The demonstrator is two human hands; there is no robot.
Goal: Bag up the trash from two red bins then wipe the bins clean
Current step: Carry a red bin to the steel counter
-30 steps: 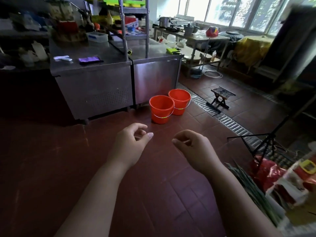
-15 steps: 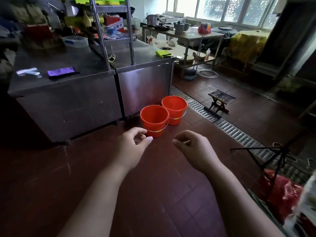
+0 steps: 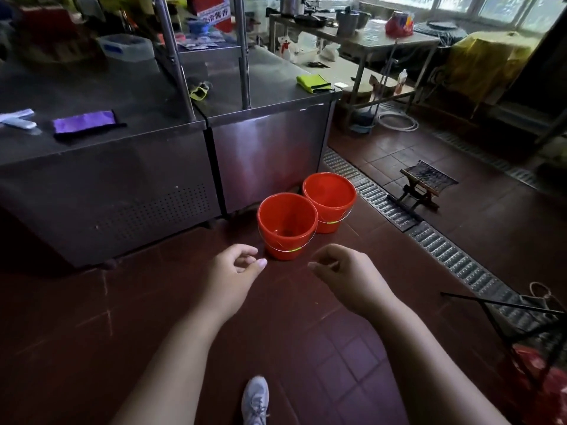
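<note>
Two red bins with thin wire handles stand side by side on the tiled floor against a steel counter. The nearer bin looks nearly empty inside; the farther bin sits just behind and to its right. My left hand hovers in front of the nearer bin, fingers loosely curled, holding nothing. My right hand hangs level with it to the right, also loosely curled and empty. Neither hand touches a bin.
Steel counters rise behind the bins, with a purple cloth and a yellow-green cloth on top. A floor drain grate runs diagonally at right, past a small folding stool. A tripod leg and red bag are bottom right.
I have walked closer to the bins, which now look larger and sit just beyond my hands. Both hands keep the same loose, empty pose. My shoe has come into view below.
</note>
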